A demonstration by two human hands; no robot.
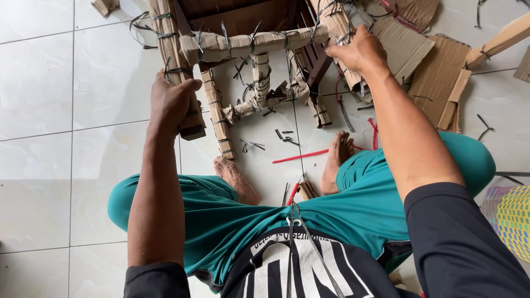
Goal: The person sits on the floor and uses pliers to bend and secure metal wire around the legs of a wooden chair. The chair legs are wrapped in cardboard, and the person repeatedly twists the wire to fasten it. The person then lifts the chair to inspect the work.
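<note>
Two bare hands on a cardboard-wrapped wooden chair frame (pixel 251 41) lying on the tiled floor (pixel 49 110), left hand (pixel 174 99) closed around one leg (strapped with black ties), right hand (pixel 356 52) gripping another leg, torn cardboard scraps (pixel 436 72) just beside.

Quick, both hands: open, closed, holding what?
Left hand: closed on a cardboard-wrapped chair leg.
Right hand: closed on the other wrapped leg.

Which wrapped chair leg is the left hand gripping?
The left hand grips the outer leg at the picture's left, with a dark bare wooden end; the thinner leg beside it is untouched, and the right hand holds the far-side one.
</note>
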